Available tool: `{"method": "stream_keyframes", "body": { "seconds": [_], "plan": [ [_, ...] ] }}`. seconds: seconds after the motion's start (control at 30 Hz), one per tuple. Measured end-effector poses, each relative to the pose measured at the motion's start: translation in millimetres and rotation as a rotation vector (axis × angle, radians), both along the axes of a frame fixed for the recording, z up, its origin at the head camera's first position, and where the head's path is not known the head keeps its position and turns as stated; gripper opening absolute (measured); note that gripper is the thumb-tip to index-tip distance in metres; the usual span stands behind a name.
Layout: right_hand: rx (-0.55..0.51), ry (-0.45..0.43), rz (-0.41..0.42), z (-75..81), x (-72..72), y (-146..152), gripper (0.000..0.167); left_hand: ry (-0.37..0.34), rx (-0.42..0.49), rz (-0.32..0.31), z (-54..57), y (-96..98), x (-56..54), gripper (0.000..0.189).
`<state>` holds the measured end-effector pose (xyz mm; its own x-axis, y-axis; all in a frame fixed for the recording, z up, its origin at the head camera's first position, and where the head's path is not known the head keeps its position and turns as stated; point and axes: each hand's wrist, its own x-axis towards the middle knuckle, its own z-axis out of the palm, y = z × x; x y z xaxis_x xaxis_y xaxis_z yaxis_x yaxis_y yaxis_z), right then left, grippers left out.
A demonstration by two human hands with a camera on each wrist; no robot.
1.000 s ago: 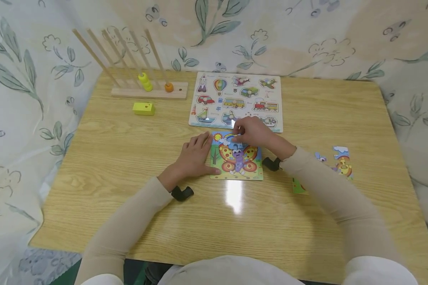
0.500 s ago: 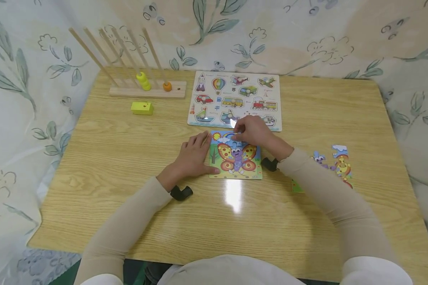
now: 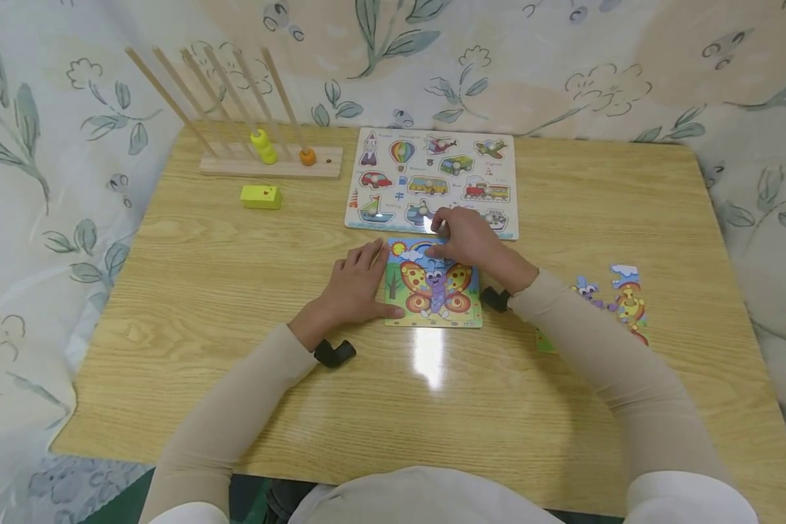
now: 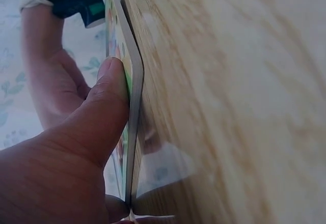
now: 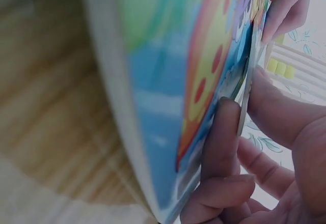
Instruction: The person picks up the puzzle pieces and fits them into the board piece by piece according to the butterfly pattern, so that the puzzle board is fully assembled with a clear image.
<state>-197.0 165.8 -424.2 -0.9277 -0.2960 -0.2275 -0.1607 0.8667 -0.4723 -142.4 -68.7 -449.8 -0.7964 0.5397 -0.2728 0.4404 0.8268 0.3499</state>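
Puzzle (image 3: 435, 285), square, colourful, butterfly-printed

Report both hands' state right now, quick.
Left hand: open, fingers extended against the butterfly puzzle, thumb on its near left corner.
Right hand: closed, pinching what looks like a thin puzzle piece.

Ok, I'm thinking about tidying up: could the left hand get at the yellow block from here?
Probably yes. The left hand rests at the left side of the butterfly puzzle, and the head view shows only bare tabletop between it and the yellow block.
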Motion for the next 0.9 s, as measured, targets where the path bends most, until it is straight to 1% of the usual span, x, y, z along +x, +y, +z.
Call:
{"method": "stream_keyframes", "body": {
  "seconds": [0.17,0.3,0.43,0.57,0.8,0.9],
  "plan": [
    [0.057,0.005,0.012,3.1,-1.6,-2,0.053,0.002,-0.016,0.000,0.2,1.0,0.2,0.114],
    [0.159,0.015,0.018,8.9,-0.7,-6,0.057,0.006,-0.053,-0.007,2.5,2.6,0.6,0.114],
    [0.232,0.017,0.016,12.5,2.2,-7,0.055,0.008,-0.081,-0.018,5.6,3.8,1.0,0.114],
    [0.232,0.016,0.008,13.2,4.3,-8,0.051,0.019,-0.101,-0.024,7.3,4.0,1.0,0.114],
    [0.254,0.025,0.003,12.4,4.5,-9,0.052,0.046,-0.116,-0.004,5.5,3.8,1.9,0.116],
    [0.227,0.029,0.011,12.3,5.5,-9,0.051,0.049,-0.110,0.003,4.7,3.4,3.2,0.115]
  ]
}}
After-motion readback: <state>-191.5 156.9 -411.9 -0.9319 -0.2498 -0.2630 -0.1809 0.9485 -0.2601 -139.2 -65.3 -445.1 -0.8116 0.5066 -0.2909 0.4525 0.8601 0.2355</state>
